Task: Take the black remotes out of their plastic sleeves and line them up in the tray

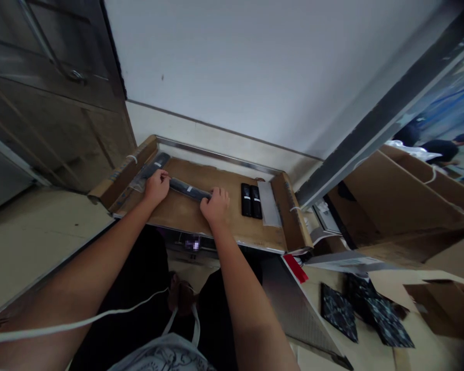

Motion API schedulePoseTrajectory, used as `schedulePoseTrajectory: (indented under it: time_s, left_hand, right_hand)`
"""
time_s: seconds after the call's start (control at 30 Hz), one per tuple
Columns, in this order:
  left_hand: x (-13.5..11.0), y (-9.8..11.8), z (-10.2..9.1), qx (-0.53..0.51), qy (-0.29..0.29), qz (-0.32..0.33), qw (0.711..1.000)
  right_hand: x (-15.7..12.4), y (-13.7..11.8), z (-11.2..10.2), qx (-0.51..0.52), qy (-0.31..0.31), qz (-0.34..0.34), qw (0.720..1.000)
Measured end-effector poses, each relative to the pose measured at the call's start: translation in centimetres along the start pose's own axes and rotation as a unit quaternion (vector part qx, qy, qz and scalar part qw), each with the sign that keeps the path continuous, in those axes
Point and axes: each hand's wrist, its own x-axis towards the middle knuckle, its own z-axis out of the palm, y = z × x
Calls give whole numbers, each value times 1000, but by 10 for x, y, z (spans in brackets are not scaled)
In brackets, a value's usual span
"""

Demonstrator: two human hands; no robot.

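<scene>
A long dark bar (187, 189) is seen lying on the cardboard-covered surface (185, 216) at the centre of the frame. Its long axis runs from upper left to lower right: one end points towards the upper left corner of the surface, the other towards the two black oblong pieces (251, 200) at the right. The bar is held by both hands. The left hand (157, 186) is closed over it near its upper left part, fingers curled on top, and the right hand (215, 204) is closed on its lower right end. A pale sheet (268, 203) lies just beside the black pieces. Dark patterned panels (338, 312) are seen at the lower right of the frame.
</scene>
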Motion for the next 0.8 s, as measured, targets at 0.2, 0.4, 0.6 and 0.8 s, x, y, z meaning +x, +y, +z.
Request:
schedulePoseTrajectory:
  time_s: [0.2,0.4,0.6,0.8]
  left_hand:
    - [-9,-8,-4,26,-25,55,998]
    - [-12,-10,-4,78,-29,92,992]
    - [-13,-6,-6,56,-13,98,993]
    - [-23,11,-13,-34,19,163,986]
  right_hand:
    - [-2,-3,-1,-13,-34,-51,998]
    - [-2,-6,-1,-45,-31,-68,996]
    - [-4,-9,-5,-33,-20,-91,995]
    - [-6,-12,-5,-25,-18,-124,992]
